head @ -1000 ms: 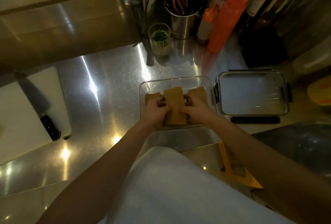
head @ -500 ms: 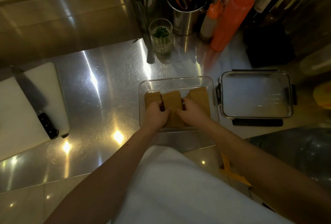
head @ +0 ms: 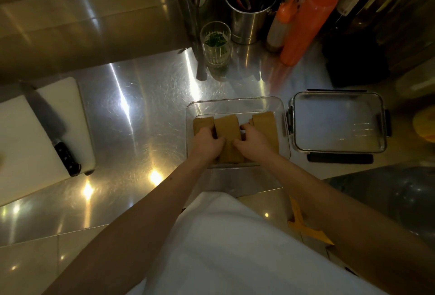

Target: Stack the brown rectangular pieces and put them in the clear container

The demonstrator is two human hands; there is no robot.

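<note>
A clear rectangular container [head: 235,104] sits on the steel counter in front of me. Three stacks of brown rectangular pieces lie inside it: a left stack [head: 203,123], a middle stack [head: 227,129] and a right stack [head: 266,127]. My left hand [head: 207,145] grips the middle stack from its left side. My right hand [head: 254,142] grips the same stack from its right side. Both hands are down inside the container and hide the near ends of the stacks.
The container's lid [head: 339,122] lies just right of it. A white cutting board [head: 35,139] with a black-handled knife [head: 55,129] is at the left. A herb glass [head: 215,43], steel utensil pot [head: 249,16] and orange squeeze bottles [head: 308,19] stand behind.
The middle stack has gone down from above the container to sit level between the other two stacks. Both hands followed it down and stay on its sides.
</note>
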